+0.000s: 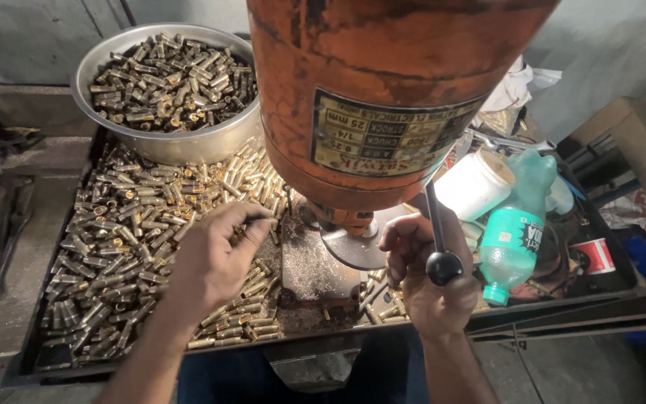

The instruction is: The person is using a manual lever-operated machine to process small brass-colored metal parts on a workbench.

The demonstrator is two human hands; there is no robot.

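Note:
My left hand (214, 254) rests on a heap of small brass tubes (121, 232) spread across a dark metal tray (20, 359), its fingers pinched on one brass piece near the drill's base. My right hand (424, 269) is curled around the black feed lever (435, 232) with its round black knob (443, 267). The orange bench drill body (383, 82) looms above, its chuck (345, 218) over a round grey table (360, 251) covered in fine metal chips.
A steel bowl (188, 146) full of darker brass pieces sits at the back left. To the right stand a white plastic jar (475, 185), a green bottle lying tilted (517, 228) and a red-and-white cup (597, 256).

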